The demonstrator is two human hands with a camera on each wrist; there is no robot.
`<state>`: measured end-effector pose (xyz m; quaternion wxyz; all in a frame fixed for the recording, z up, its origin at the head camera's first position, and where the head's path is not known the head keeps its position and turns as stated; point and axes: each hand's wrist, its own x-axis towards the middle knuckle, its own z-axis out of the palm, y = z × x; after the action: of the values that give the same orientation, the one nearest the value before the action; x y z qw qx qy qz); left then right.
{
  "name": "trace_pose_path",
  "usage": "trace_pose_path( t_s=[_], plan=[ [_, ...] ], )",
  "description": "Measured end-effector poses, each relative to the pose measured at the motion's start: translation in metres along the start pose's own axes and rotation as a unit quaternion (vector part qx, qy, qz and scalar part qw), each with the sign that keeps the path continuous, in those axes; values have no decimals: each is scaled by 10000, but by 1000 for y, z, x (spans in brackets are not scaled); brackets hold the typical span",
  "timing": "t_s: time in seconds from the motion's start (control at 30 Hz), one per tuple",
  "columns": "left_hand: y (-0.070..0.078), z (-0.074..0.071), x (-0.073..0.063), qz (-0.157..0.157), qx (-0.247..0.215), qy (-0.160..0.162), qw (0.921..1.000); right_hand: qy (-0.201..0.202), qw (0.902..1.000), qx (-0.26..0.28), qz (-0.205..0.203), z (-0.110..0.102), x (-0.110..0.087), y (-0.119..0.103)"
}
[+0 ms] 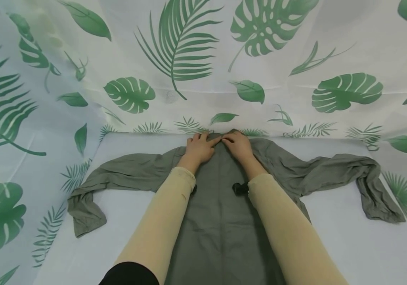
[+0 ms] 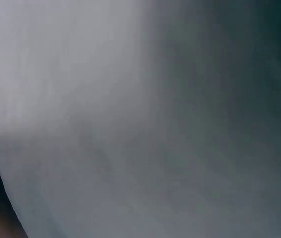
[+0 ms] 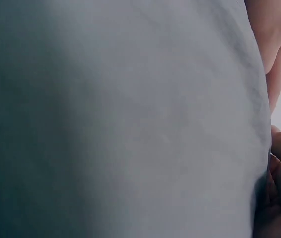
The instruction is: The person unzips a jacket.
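Fingers (image 1: 230, 136) of the right hand (image 1: 240, 147) pinch the shirt collar (image 1: 214, 135); whether left hand (image 1: 199, 149) grips is unclear; uneven tugging could skew it.

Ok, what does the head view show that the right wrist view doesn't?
Only the head view: both sleeves of the grey-green garment, the person's beige cuffs and whole printed leaves. Only the right wrist view: a blurred close-up of cloth filling most of the frame. Both: the garment, plus at least one bare hand, mostly cropped in the wrist view.
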<state>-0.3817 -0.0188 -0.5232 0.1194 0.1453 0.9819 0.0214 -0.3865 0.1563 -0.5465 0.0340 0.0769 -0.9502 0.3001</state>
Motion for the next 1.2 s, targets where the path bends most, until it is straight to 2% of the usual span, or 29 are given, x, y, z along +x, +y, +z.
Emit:
trace_pose_path(
  t_s=[0.27, 0.53, 0.77, 1.03, 1.2],
  plan=[
    [4, -6, 3, -24, 387, -81, 9992, -139, 9988, -72, -459, -4, -1, 5],
    [7, -7, 1, -109, 428, -155, 9989, -300, 9978, 54, -595, -7, -9, 7],
    [1, 0, -3, -24, 175, -44, 9998, -241, 9986, 142, -454, 0, -16, 9],
    [-4, 9, -15, 536, -82, 151, 9984, -203, 9986, 207, -443, 0, -18, 12],
    [-2, 7, -15, 363, -179, 196, 9990, -158, 9983, 248, -507, 0, -20, 11]
  ],
)
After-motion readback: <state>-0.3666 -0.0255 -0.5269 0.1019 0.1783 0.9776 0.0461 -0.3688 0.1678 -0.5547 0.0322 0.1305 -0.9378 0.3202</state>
